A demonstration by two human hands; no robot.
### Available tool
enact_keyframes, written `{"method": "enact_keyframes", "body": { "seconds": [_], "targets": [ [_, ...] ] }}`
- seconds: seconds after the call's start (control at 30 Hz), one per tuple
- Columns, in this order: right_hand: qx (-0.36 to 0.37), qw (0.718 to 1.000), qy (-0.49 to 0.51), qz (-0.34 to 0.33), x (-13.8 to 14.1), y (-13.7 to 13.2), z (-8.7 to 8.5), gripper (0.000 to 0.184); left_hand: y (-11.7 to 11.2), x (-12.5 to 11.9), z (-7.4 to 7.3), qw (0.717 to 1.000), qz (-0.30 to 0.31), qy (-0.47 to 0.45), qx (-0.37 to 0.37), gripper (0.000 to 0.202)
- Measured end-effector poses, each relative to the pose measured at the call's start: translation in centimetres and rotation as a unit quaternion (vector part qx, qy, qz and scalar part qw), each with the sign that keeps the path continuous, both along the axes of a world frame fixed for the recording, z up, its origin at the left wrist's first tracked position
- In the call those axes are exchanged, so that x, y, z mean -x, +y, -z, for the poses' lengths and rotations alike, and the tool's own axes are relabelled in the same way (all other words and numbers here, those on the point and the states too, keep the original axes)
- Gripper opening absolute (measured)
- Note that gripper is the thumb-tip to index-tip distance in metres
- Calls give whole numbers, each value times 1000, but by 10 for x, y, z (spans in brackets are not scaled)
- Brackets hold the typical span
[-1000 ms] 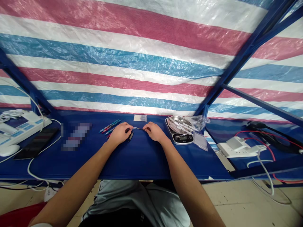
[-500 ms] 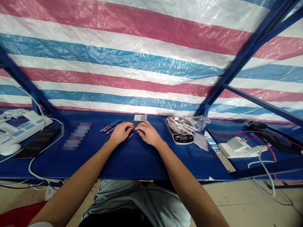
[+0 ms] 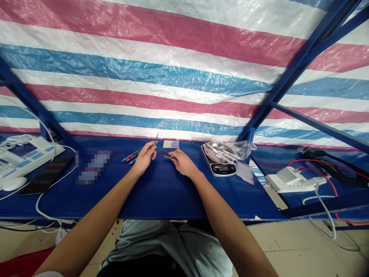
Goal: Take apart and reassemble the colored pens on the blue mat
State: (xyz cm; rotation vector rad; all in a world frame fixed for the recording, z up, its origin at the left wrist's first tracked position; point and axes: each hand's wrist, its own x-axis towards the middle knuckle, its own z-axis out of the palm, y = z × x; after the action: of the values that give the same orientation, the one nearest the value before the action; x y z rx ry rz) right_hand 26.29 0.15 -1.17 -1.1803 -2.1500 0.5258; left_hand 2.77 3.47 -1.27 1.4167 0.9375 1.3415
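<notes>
My left hand (image 3: 145,158) is raised a little off the blue table top (image 3: 184,196), pinching a thin dark pen part (image 3: 155,140) that points up and away. My right hand (image 3: 182,162) holds a short dark pen piece (image 3: 166,157) between its fingertips, its tip aimed left. A gap separates the two hands. Several coloured pens (image 3: 130,156) lie on the table just left of my left hand, partly hidden behind it. A small paper packet (image 3: 170,144) lies at the far edge, beyond the gap.
A digital kitchen scale (image 3: 218,168) with a steel bowl and white items stands to the right, beside a clear plastic bag (image 3: 243,150). Left are a blurred object (image 3: 93,166), a black tablet (image 3: 46,175) and a power strip (image 3: 25,157). A striped tarpaulin (image 3: 144,77) hangs behind.
My hands have moved apart from their close position at the middle. The thin pen part now stands up in my left hand, separate from the short piece in my right hand.
</notes>
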Motion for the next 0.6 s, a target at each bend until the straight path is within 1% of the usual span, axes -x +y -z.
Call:
{"method": "enact_keyframes", "body": {
  "seconds": [0.1, 0.2, 0.27, 0.33, 0.4, 0.47, 0.53, 0.6],
  "targets": [
    [24, 999, 9, 32, -7, 6, 2, 36, -4, -1, -3, 1000, 3, 1, 29, 50],
    [4, 1000, -11, 26, -9, 7, 2, 36, -8, -2, -5, 999, 20, 33, 32, 56],
    [-10, 999, -27, 23, -7, 5, 2, 35, -9, -3, -5, 998, 34, 55, 26, 54],
    [-19, 999, -39, 30, -4, 1, 2, 30, -9, -4, -4, 996, 44, 69, 25, 51],
    [-28, 998, -52, 39, 0, -1, 2, 24, -8, -4, -2, 996, 43, 80, 24, 48],
    [-37, 996, -55, 53, 2, -1, 2, 25, -7, -3, -1, 994, 39, 98, 12, 46],
    [-42, 996, -26, 73, 1, 3, 3, 34, -8, -2, -2, 991, 38, 128, -15, 44],
    [-21, 994, 46, 96, -2, 9, 3, 38, -10, -1, -4, 985, 39, 165, -45, 42]
  ]
}}
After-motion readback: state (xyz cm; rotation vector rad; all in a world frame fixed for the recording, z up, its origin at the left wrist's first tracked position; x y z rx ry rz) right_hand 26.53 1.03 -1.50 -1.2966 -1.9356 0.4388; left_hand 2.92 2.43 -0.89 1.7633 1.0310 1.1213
